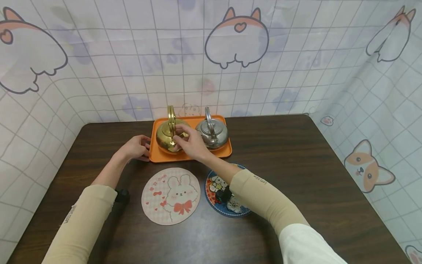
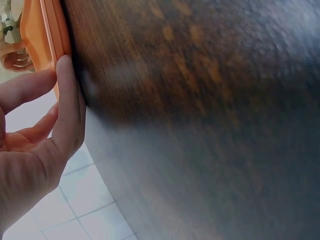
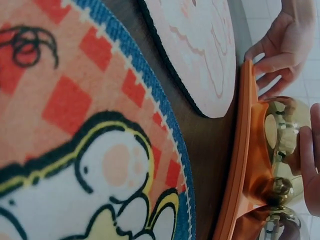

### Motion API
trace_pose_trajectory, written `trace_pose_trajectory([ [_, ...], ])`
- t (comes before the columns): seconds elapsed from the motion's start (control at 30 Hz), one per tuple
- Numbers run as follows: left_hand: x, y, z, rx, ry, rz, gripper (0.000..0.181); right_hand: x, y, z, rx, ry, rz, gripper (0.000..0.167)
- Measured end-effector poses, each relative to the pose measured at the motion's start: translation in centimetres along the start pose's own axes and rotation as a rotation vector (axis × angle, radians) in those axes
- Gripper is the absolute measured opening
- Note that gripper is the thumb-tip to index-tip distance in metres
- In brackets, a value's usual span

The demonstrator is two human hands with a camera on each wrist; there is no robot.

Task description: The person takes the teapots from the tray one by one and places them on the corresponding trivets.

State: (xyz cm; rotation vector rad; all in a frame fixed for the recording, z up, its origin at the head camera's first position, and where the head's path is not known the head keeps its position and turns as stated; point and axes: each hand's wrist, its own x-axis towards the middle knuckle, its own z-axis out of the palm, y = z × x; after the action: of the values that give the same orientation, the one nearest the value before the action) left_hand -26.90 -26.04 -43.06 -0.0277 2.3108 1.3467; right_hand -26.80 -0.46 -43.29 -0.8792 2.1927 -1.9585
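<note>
A gold kettle [image 1: 163,138] and a silver kettle [image 1: 213,135] stand side by side on an orange tray [image 1: 157,157] at the back of the table. My left hand [image 1: 136,147] touches the tray's left end, its fingers fairly straight along the rim; in the left wrist view two fingertips [image 2: 64,61] meet at the tray's edge [image 2: 52,30]. Beside the gold kettle's upright handle is my right hand [image 1: 191,141], thumb and fingers extended toward it. In the right wrist view, only part of that hand [image 3: 311,160] shows in front of the gold kettle [image 3: 287,125].
In front of the tray lie a round pink rabbit mat [image 1: 158,205] and a round blue-edged cartoon mat [image 1: 214,203], partly under my right forearm. Patterned wall cloth [image 1: 132,55] rises behind the dark wooden table [image 1: 290,154].
</note>
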Motion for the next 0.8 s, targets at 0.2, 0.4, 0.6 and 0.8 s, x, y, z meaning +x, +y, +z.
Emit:
trace_pose_trajectory([
  [0.2,-0.15,0.13,0.0,0.008,0.001,-0.001,0.07,0.05,0.19,-0.02,-0.011,0.002,-0.012,0.034],
  [0.4,-0.3,0.26,0.03,0.003,0.004,-0.002,0.069,0.08,0.2,-0.03,-0.005,-0.009,-0.035,0.034],
  [0.6,-0.24,0.28,0.16,0.004,0.009,0.001,0.069,-0.04,0.1,0.08,0.01,-0.037,-0.041,0.033],
  [0.8,-0.31,0.32,0.13,0.002,0.01,-0.007,0.069,-0.33,-0.19,0.26,0.005,-0.057,-0.027,0.033],
])
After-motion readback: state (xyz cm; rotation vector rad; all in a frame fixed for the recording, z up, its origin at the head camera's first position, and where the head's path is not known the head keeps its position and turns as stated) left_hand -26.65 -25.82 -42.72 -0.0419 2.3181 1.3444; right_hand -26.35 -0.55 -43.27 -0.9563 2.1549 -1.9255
